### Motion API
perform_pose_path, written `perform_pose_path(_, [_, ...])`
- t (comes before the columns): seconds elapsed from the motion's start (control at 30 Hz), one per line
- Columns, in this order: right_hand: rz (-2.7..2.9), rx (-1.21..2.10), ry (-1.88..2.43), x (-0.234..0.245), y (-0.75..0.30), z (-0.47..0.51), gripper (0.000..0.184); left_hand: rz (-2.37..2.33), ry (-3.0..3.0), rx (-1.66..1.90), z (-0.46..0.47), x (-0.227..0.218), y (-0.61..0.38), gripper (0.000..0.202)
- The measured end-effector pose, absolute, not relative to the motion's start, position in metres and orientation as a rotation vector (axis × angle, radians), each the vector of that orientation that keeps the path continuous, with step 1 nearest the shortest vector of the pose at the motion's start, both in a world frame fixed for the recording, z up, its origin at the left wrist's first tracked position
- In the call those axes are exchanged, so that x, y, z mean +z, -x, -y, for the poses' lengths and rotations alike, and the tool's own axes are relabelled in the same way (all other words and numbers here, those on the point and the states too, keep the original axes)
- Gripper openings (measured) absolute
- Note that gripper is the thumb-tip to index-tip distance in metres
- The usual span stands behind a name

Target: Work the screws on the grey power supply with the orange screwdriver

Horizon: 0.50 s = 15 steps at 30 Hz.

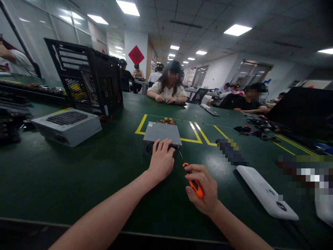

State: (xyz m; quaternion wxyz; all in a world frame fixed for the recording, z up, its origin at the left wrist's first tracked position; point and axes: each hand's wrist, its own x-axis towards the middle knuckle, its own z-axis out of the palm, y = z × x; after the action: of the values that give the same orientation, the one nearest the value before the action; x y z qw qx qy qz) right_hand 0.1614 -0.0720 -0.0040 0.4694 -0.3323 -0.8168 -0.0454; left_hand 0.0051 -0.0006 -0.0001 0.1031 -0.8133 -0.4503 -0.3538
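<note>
A grey computer power supply sits on the green table in front of me, its fan grille facing my side. My left hand rests on its near top edge, fingers over the top and thumb side by the right corner, holding it. In my right hand is a screwdriver with an orange and black handle. Its thin shaft points up and left, and the tip is close to the right near corner of the power supply. Whether the tip touches the case I cannot tell. Coloured cables lie behind the unit.
Left stands an open black computer case, with another grey power supply before it. A white device lies on the right, near loose cables. Yellow tape marks the table. Across it sits a person.
</note>
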Motion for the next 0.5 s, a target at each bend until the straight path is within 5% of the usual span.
perform_pose_path(0.5, [2.121, -0.093, 0.824, 0.0, -0.156, 0.0722, 0.017, 1.239, 2.482, -1.018, -0.0017, -0.0031, 0.0036, 0.031])
